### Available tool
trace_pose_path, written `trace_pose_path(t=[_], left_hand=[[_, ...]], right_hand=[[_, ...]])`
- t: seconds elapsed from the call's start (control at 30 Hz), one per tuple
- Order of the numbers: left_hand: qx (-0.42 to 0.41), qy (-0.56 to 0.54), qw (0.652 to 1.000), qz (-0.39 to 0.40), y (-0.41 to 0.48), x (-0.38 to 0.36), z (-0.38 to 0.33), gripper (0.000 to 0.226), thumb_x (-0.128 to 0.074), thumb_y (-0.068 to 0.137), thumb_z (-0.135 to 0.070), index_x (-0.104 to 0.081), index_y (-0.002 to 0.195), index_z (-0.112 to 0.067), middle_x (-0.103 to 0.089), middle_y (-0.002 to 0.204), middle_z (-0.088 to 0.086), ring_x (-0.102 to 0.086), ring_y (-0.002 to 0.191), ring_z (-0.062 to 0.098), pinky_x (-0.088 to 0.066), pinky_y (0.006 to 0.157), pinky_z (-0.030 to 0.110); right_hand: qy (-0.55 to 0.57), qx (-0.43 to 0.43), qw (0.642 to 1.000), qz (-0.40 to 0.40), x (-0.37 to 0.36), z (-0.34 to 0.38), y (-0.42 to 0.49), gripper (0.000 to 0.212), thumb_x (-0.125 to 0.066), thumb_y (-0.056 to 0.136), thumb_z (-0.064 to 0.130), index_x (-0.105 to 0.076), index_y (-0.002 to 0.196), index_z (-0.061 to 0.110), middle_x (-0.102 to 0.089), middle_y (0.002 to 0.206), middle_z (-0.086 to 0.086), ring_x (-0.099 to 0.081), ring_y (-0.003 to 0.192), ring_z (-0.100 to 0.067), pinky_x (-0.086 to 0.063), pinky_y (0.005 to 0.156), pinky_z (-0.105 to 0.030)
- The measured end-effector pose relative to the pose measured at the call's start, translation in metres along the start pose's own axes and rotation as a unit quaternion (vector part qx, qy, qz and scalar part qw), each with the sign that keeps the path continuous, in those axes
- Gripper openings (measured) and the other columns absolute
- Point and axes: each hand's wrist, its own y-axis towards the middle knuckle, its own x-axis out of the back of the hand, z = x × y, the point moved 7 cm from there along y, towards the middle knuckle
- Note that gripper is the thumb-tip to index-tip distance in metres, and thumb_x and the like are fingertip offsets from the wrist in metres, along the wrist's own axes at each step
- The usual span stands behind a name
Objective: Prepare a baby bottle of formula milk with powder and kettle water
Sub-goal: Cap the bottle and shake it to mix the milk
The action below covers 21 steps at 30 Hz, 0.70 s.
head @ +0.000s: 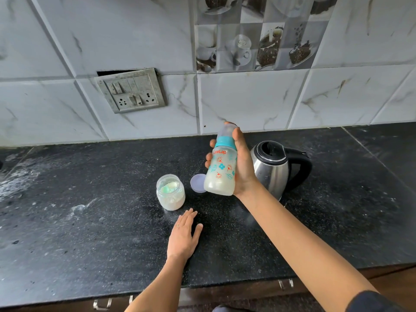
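The right hand is wrapped around a baby bottle, holding it nearly upright above the black tabletop, thumb over the clear cap and fingers curled round the far side. The bottle has a teal collar and printed flowers, and white milk fills roughly its lower third. Below and to its left stands an open clear jar, holding white powder in its lower half with a pale green scoop resting inside. A round lilac lid lies flat between jar and bottle, partly hidden behind the bottle's base. Just right of the hand sits a steel kettle with a black lid and handle, the handle pointing right. The left hand lies palm down on the tabletop, fingers loosely spread and empty, near the front of the jar. Powder dust streaks the tabletop at the left. The surface is bare to the left and along the front edge, and it meets a tiled wall behind.
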Motion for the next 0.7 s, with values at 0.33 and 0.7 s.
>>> trace_pose_path(t=[0.33,0.7], left_hand=[[0.003,0.002,1.0,-0.002,-0.001,0.0,-0.001,0.048,-0.043,0.097,-0.042,-0.039,0.142,-0.024,-0.031,0.152,-0.009,-0.022,0.142,0.008,-0.012,0.116,0.023],[0.009,0.007,1.0,0.002,0.0,0.0,-0.001,0.049,-0.042,0.097,-0.044,-0.037,0.143,-0.025,-0.029,0.153,-0.01,-0.019,0.142,0.006,-0.009,0.114,0.02]], right_hand=[[0.063,-0.068,0.991,-0.1,0.007,-0.009,-0.008,0.045,-0.052,0.088,0.054,-0.058,0.084,0.01,-0.06,0.069,-0.002,-0.06,0.05,-0.017,-0.053,0.05,-0.024],[0.002,-0.1,0.993,-0.057,0.007,-0.012,-0.009,0.043,-0.052,0.081,0.054,-0.068,0.074,0.014,-0.059,0.071,-0.002,-0.059,0.051,-0.017,-0.052,0.049,-0.024]])
